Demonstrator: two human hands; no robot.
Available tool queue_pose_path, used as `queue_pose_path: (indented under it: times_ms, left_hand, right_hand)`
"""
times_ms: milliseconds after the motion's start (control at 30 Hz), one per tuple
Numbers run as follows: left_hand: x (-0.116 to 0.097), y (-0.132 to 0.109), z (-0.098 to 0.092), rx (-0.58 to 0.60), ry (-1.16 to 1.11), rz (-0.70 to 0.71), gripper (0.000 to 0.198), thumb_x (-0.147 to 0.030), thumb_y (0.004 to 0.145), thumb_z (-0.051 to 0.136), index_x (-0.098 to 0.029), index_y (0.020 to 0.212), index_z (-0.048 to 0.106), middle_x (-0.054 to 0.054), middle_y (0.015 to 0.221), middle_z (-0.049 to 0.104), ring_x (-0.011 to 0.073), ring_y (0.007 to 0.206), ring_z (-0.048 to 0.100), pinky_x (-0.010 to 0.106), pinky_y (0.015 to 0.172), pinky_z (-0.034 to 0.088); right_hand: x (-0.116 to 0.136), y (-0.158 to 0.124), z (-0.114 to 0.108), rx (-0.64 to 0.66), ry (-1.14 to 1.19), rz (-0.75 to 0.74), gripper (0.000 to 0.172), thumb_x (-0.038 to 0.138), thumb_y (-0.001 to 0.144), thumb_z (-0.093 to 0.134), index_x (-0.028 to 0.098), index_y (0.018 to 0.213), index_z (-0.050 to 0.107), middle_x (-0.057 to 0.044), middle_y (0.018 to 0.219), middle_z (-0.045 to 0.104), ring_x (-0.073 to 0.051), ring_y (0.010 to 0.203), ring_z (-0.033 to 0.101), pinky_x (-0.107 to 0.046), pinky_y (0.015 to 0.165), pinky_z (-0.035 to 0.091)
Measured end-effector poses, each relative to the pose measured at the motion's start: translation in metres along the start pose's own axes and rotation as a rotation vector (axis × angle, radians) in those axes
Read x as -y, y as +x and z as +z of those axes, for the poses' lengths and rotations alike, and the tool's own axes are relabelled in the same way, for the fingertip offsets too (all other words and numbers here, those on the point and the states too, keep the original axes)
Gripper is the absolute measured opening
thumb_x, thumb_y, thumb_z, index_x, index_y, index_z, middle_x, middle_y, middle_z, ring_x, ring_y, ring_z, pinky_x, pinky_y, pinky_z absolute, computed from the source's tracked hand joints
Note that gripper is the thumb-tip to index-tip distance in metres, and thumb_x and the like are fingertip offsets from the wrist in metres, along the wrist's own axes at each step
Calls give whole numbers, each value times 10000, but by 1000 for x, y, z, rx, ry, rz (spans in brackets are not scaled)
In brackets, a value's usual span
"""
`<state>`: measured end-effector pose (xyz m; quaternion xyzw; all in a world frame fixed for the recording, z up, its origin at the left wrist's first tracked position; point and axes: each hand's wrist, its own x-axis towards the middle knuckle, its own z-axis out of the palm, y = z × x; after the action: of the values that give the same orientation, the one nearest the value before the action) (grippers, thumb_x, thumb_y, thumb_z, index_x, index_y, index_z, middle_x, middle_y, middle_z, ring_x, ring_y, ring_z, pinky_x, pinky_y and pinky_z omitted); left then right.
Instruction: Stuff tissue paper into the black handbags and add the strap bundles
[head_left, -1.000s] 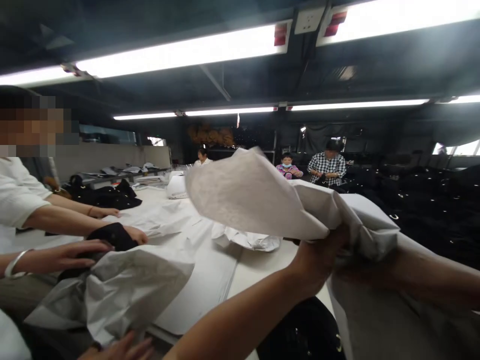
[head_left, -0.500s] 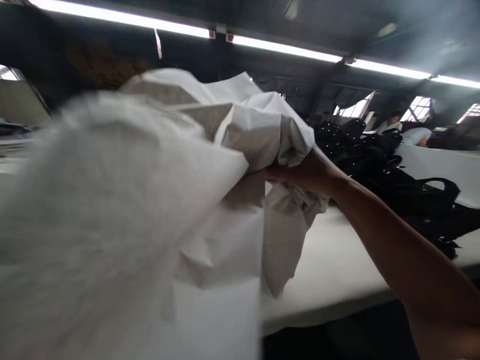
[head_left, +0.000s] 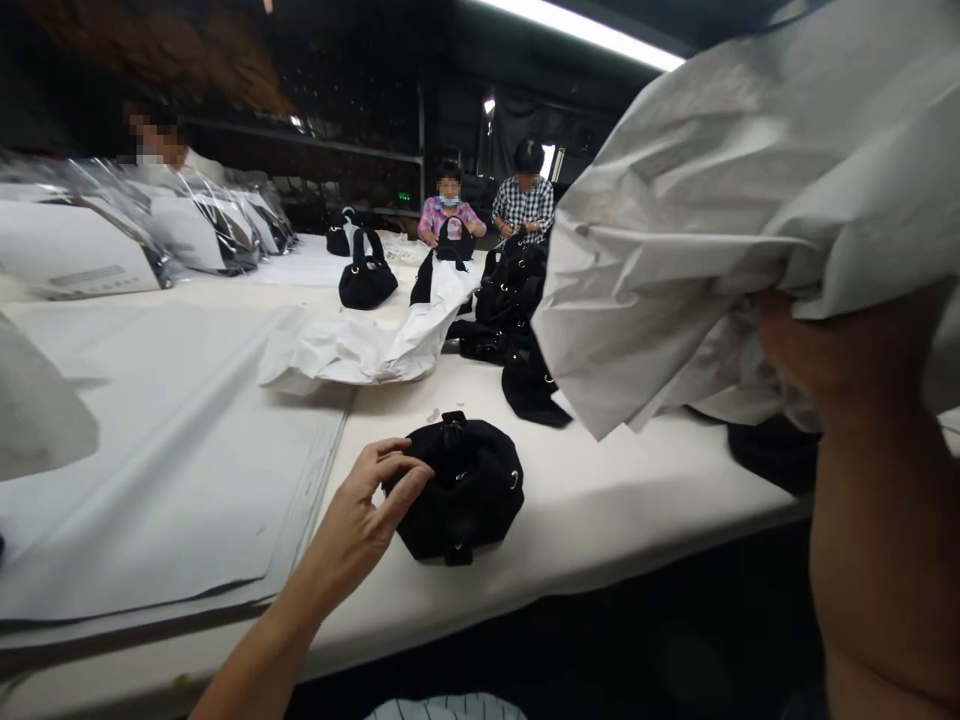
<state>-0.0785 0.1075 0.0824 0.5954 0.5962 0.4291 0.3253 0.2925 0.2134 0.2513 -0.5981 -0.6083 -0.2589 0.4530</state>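
Note:
A small black handbag (head_left: 491,500) with metal rings stands on the white table near its front edge, its mouth facing up. My left hand (head_left: 382,485) is at the bag's left rim, thumb and fingers closed on the edge. At the right, my right hand (head_left: 810,345) is raised above the table and grips a large crumpled sheet of white paper (head_left: 675,220). Most of its fingers are hidden by the paper's folds. Behind the bag lies another crumpled sheet of white paper (head_left: 360,345).
A stack of flat white paper (head_left: 172,450) covers the table's left side. Bags in clear wrap (head_left: 82,240) stand behind it. More black handbags (head_left: 367,275) and a black heap (head_left: 517,290) lie farther back. Several people (head_left: 450,215) are at the far side.
The view has swung left. The crumpled paper in my right hand now hangs at the right instead of filling the left and middle. My left hand and the handbag have come into view.

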Motion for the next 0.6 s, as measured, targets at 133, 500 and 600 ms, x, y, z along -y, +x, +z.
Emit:
queue_pose_path:
  times_ms: [133, 500, 600]
  left_hand:
    - [10, -13, -10, 72, -152, 23, 364, -530, 930, 463, -295, 1056, 710, 39, 1477, 431, 314, 1403, 355, 498, 1188, 264]
    - [20, 28, 25, -158, 239, 5, 415, -365, 780, 614, -219, 1165, 571, 81, 1165, 640, 280, 1086, 598, 402, 950, 460]
    - [31, 50, 40, -284, 294, -99, 277, -442, 805, 568, -205, 942, 612, 87, 918, 673, 316, 923, 626, 416, 831, 455]
  right_hand:
    - [18, -21, 15, -130, 166, -208, 158, 166, 767, 643, 66, 887, 622, -100, 871, 639, -243, 955, 645, -359, 944, 461]
    - [31, -42, 45, -103, 342, -137, 203, 122, 697, 588, 222, 652, 417, 3, 625, 534, -130, 611, 539, -270, 637, 471]
    - [19, -52, 32, -170, 78, -113, 284, 166, 712, 586, 247, 594, 340, -11, 558, 489, -192, 618, 583, -344, 641, 465]
